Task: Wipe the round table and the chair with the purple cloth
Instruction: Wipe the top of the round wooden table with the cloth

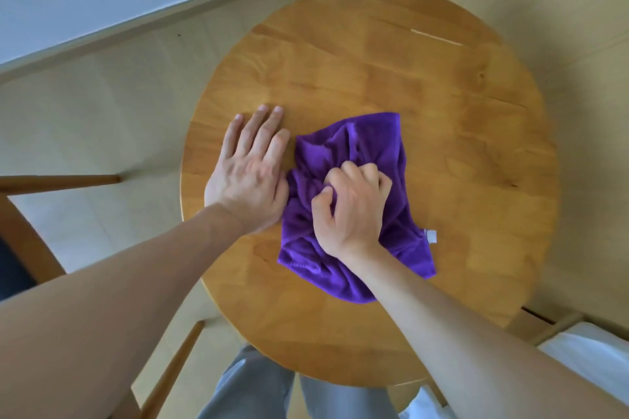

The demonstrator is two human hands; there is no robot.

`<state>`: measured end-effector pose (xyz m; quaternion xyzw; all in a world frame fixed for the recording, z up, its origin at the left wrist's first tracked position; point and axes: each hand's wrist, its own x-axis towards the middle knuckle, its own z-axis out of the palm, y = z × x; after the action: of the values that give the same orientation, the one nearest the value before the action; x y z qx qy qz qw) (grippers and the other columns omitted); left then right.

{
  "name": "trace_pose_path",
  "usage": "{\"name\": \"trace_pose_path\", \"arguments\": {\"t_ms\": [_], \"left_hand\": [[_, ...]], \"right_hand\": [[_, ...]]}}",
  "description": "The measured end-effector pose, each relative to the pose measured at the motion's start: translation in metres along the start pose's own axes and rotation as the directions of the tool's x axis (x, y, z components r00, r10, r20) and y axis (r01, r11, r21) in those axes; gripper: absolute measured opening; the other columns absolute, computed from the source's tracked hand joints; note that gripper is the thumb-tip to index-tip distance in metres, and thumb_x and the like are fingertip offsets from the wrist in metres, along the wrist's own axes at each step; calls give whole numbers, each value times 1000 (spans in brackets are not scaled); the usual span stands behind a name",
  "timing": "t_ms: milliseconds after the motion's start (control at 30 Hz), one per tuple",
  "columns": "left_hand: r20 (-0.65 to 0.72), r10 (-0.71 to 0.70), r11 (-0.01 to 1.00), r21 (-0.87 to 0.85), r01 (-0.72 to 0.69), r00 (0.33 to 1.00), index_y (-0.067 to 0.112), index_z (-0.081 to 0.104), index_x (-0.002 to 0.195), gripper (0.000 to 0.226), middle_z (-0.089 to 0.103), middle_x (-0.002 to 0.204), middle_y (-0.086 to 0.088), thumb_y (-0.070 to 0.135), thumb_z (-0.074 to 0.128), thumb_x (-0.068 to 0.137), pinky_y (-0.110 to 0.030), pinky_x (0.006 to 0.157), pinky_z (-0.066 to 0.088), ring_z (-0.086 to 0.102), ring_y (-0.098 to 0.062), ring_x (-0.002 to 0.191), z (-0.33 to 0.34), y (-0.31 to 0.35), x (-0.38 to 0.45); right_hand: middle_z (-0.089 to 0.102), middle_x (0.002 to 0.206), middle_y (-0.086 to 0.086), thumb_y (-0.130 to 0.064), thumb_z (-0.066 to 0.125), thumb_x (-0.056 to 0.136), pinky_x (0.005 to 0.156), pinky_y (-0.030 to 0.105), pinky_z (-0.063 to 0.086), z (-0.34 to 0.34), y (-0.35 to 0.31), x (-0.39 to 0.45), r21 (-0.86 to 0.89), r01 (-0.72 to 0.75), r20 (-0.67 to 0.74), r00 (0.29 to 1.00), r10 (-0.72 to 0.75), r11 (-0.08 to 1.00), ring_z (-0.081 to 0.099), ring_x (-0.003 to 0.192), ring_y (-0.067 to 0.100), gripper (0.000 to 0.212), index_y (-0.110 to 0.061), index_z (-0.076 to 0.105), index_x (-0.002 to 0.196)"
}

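Bunching the purple cloth in a closed fist, the right hand presses it onto the round table just off centre, toward five o'clock — a grip suited to scrubbing. The left hand lies flat, fingers spread, holding nothing, at nine o'clock, probably steadying the top. A chair waits beyond — apparently untouched.

The chair is cut off at the left edge; the right hand hides part of the purple cloth.
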<state>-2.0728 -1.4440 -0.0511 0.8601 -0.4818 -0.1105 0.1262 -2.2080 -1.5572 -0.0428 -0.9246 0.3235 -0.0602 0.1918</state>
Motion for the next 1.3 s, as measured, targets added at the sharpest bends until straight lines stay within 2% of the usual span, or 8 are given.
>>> {"name": "trace_pose_path", "arguments": {"t_ms": [433, 567, 700, 867, 933, 1000, 1133, 1300], "left_hand": [[-5, -44, 999, -16, 44, 999, 5, 49, 132, 52, 36, 161, -14, 21, 41, 83, -53, 126, 14, 24, -32, 153, -5, 11, -3], [15, -197, 953, -232, 195, 980, 10, 52, 124, 45, 34, 163, -10, 15, 43, 80, -46, 127, 7, 18, -26, 156, -13, 28, -3], [94, -301, 817, -487, 308, 949, 12, 58, 119, 49, 57, 127, -8, 31, 47, 75, -42, 109, 33, 48, -33, 123, -22, 76, -31], [111, -263, 827, -486, 283, 958, 8, 63, 117, 38, 47, 152, -8, 10, 62, 79, -43, 120, 27, 36, -29, 145, 4, 127, -102], [65, -365, 758, -559, 337, 929, 10, 64, 114, 29, 51, 147, -5, 6, 62, 85, -41, 119, 29, 36, -24, 145, 13, 138, -117], [27, -443, 733, -564, 380, 896, 13, 65, 110, 25, 58, 128, 0, 9, 63, 86, -37, 108, 39, 46, -22, 125, 19, 144, -125], [101, -525, 649, -595, 474, 845, 20, 66, 104, 18, 54, 107, 10, 15, 67, 87, -19, 88, 35, 44, -12, 106, 17, 142, -125], [231, -570, 517, -645, 563, 788, 27, 67, 101, 19, 67, 109, 6, 23, 74, 84, -31, 89, 51, 62, -16, 104, 9, 128, -114]], "right_hand": [[48, 70, -3, -28, 42, 81, 83, 43, 36, -4, 19, -59, 41, 96, 0, 995, -96, 995, 44, 77, 26, 22, -14, 50, 65], [49, 70, -3, -29, 43, 82, 85, 43, 37, -12, 29, -91, 72, 87, 29, 996, -89, 994, 46, 77, 25, 24, -14, 51, 66], [53, 74, -6, -35, 42, 86, 92, 44, 37, -28, 35, -112, 139, 50, 125, 990, -68, 989, 48, 82, 22, 29, -16, 54, 69], [54, 103, -8, -30, 61, 90, 83, 46, 50, -48, 46, -112, 453, -81, 100, 994, 40, 888, 56, 79, 9, 17, -17, 60, 102], [46, 118, -5, -19, 69, 90, 83, 46, 53, -51, 44, -107, 463, -158, 99, 987, 126, 872, 59, 73, 9, 34, -14, 53, 120], [43, 126, 0, -20, 71, 90, 87, 48, 52, -50, 37, -99, 390, -249, 162, 966, 200, 886, 62, 80, 19, 45, -14, 48, 128], [48, 111, -3, -24, 66, 92, 95, 51, 47, -53, 32, -86, 292, -278, 259, 944, 205, 915, 58, 93, 23, 20, -17, 57, 107], [64, 98, -1, -23, 69, 91, 91, 44, 46, -70, 47, -84, 280, -229, 148, 970, 194, 932, 60, 94, 23, 9, -16, 66, 95]]}}
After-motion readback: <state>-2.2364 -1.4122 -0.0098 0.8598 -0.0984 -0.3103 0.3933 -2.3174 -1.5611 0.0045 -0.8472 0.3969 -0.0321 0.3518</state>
